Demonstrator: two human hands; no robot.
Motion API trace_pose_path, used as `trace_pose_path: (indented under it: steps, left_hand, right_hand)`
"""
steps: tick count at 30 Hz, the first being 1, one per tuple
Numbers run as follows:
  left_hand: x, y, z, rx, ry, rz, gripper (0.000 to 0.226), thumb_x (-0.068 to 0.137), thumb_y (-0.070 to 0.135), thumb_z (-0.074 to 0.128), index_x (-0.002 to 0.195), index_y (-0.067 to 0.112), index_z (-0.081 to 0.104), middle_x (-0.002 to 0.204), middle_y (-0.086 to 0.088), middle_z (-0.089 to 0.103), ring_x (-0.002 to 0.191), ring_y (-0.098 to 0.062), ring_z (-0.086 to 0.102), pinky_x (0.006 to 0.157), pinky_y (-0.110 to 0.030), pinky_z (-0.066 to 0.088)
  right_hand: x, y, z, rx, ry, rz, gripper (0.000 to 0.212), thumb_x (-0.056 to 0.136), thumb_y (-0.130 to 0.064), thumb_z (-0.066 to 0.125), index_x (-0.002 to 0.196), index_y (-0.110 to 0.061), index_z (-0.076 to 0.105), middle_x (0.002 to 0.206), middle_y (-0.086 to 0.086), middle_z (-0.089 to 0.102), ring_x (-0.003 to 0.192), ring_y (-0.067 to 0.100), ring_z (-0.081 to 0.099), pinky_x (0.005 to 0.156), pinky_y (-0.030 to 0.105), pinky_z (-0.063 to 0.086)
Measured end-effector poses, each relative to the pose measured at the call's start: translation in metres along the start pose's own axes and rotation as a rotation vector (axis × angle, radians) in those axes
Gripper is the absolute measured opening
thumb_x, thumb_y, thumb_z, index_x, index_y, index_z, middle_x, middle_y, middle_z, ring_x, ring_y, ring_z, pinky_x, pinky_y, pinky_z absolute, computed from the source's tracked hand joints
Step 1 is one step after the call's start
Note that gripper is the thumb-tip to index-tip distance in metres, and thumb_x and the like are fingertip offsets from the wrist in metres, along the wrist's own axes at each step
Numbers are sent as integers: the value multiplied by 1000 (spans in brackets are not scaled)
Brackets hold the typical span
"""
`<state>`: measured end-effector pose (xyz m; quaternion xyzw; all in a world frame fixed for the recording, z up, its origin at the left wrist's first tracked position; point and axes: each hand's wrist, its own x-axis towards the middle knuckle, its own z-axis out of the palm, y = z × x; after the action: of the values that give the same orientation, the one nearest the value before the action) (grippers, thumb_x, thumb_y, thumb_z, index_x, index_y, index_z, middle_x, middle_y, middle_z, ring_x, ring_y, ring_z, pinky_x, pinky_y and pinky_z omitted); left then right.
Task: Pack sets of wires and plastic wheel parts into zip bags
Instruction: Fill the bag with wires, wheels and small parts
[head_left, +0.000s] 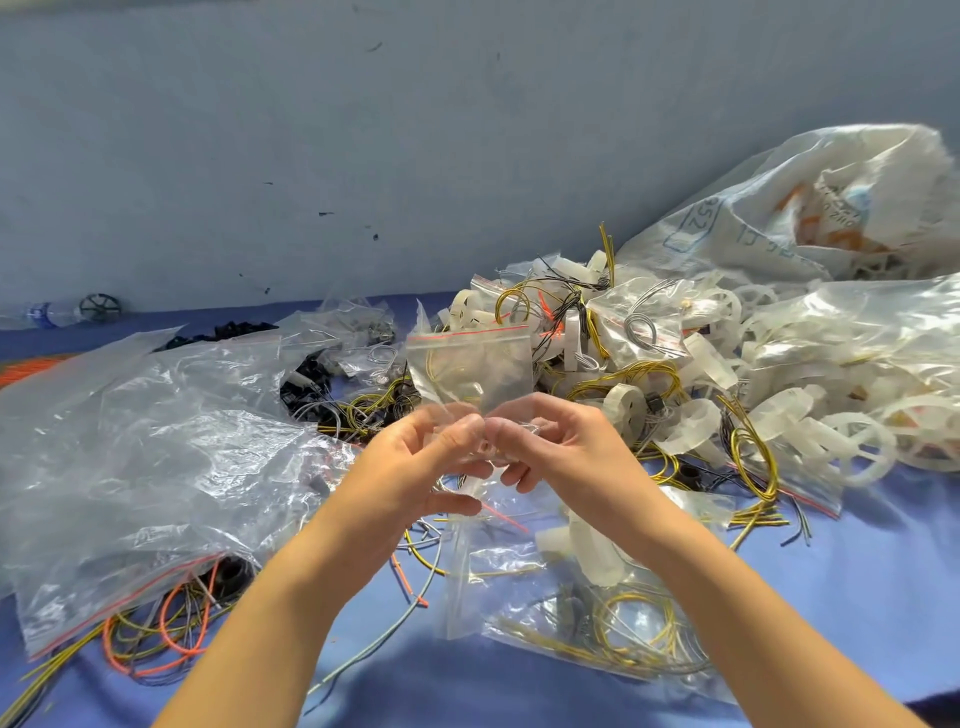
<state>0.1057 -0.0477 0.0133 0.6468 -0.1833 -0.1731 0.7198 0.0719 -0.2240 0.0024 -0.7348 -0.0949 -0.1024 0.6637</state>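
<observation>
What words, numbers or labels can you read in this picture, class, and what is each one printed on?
"352" or "952", first digit unsure, blue, sideways: large clear bag.
Other blue and orange print on that bag: too blurred to read.
The bottle label, far left: too blurred to read.

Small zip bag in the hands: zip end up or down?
Up. The small zip bag has its red strip along the top edge; left hand and right hand pinch its bottom.

head view, close, facing forward-down
</observation>
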Motion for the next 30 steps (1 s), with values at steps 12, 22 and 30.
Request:
trace_pose_path:
  steps: [12,22,30]
  left_hand:
    - [3,-5,2,-182,42,8,20,77,22,69,93,12,68,88,-18,73,75,-29,73,63,-24,58]
    - [4,-4,0,-138,47,-27,23,78,22,71,94,6,75,89,-15,72,67,-14,67,60,-21,55]
    - [1,-5,-4,-87,-58,-85,35,75,33,80,106,18,72,94,-7,71,72,-19,67,61,-28,56]
  right_hand:
    - [-1,-2,-6,63,-127,24,28,86,-18,75,113,-19,69,85,6,68,75,14,63,67,20,51]
    - [0,1,-6,49,-81,103,31,79,-41,72,101,-20,70,90,2,73,75,14,67,68,28,56]
    - [-1,4,-7,-10,-18,27,25,82,-39,72,94,-17,72,75,9,72,66,20,67,59,26,52]
